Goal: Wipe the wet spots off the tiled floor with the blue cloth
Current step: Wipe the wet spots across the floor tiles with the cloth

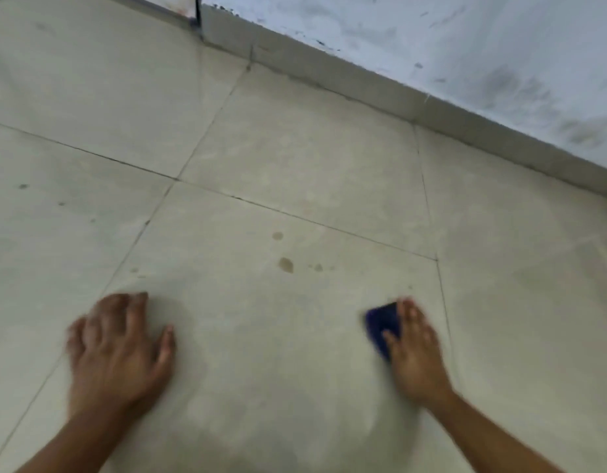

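My right hand [414, 349] lies flat on a dark blue cloth [382, 324], pressing it onto the beige tiled floor [295, 148]. Only the cloth's left part shows beyond my fingers. Two brownish wet spots sit on the same tile, one [286, 265] up and to the left of the cloth, a smaller one [277, 235] just beyond it. A faint small spot [318, 267] lies beside them. My left hand [121, 349] rests on the floor at the lower left, fingers spread, holding nothing. Both hands look blurred.
A grey skirting board [397, 97] and a smudged white wall [482, 46] run diagonally across the upper right. A dark door frame edge [197, 15] stands at the top centre. Small dark specks [23, 186] mark the tiles on the left.
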